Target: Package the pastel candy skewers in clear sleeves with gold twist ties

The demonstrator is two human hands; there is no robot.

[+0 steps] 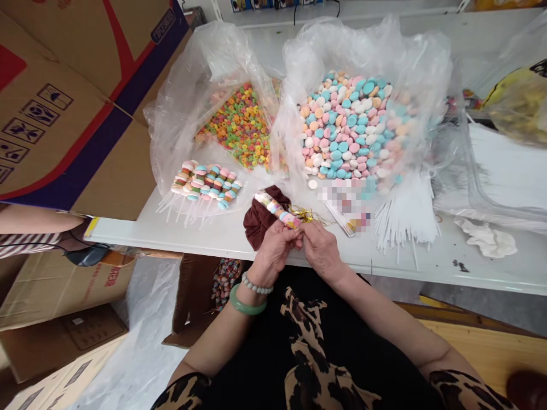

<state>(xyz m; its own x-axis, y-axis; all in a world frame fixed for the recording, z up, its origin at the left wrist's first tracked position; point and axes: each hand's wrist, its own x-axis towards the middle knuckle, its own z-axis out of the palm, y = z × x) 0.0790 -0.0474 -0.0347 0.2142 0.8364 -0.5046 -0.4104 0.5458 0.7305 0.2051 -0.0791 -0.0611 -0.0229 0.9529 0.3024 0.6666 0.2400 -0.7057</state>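
Note:
My left hand [273, 250] is closed around the lower end of a wrapped candy skewer [276, 209], a row of pastel candies in a clear printed wrapper, tilted up to the left. My right hand [321, 250] pinches at the wrapper's near end, its fingertips meeting those of the left. Whether a twist tie is between them is too small to tell. Just beyond the fingers lie gold twist ties [304, 213]. A dark red cloth [256, 223] is bunched under the skewer. Printed wrappers [342, 219], partly blurred, lie to the right of the hands.
Unwrapped candy skewers [207, 183] lie at left. Behind are bags of small ring candies [245, 122] and pastel candies [342, 136]. White sticks [408, 219] and crumpled tissue [487, 238] lie right. A large carton [85, 108] borders the left; a box of skewers [225, 279] stands below the table edge.

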